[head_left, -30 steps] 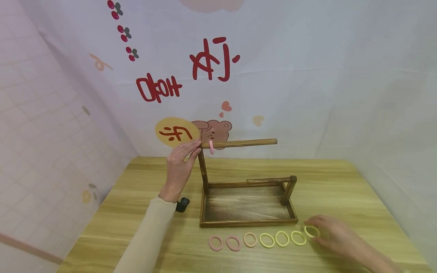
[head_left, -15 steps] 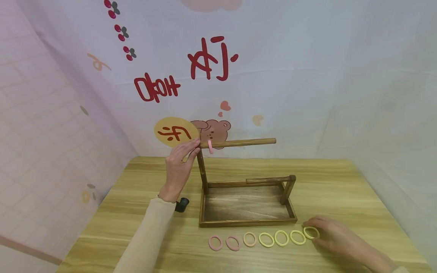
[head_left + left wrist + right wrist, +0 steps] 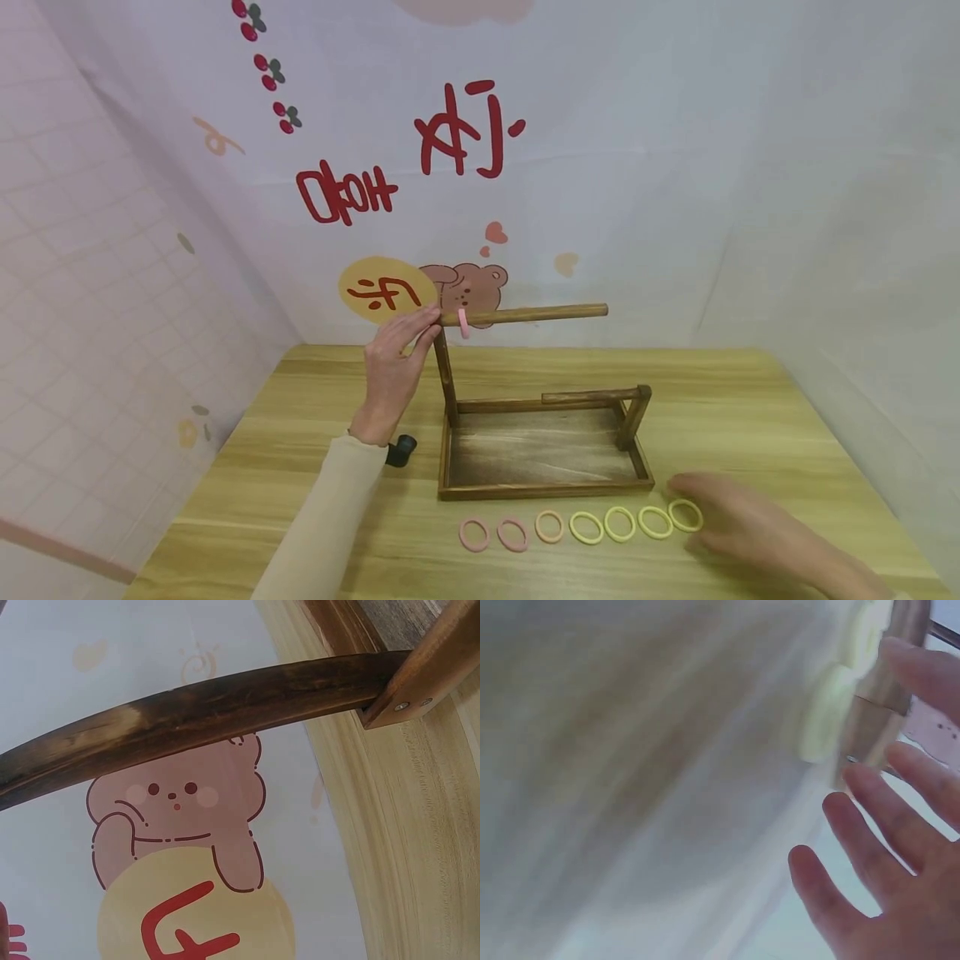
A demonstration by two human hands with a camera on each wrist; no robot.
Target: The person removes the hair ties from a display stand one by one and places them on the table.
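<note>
A dark wooden stand (image 3: 546, 490) with a tray base has a tall left post carrying a long bar (image 3: 551, 313). My left hand (image 3: 393, 367) pinches the top of that post, where the bar begins. One pink ring (image 3: 464, 323) hangs on the bar near my fingertips. On the table, a row of thin rings lies before the stand: two pink rings (image 3: 474, 534), an orange ring (image 3: 550, 527) and several yellow rings (image 3: 619, 524). Beside the rightmost yellow ring (image 3: 701, 517) is my right hand (image 3: 750, 525), blurred, its fingers spread and holding nothing in the right wrist view.
A shorter bar (image 3: 592, 396) juts left from the stand's low right post (image 3: 635, 418). Next to my left wrist sits a small black object (image 3: 402, 451). The wooden table (image 3: 765, 417) meets a printed cloth backdrop (image 3: 637, 208) behind and at both sides.
My right hand has come off the rightmost yellow ring, which was between its fingers and now lies flat in the row. The left hand stays at the post.
</note>
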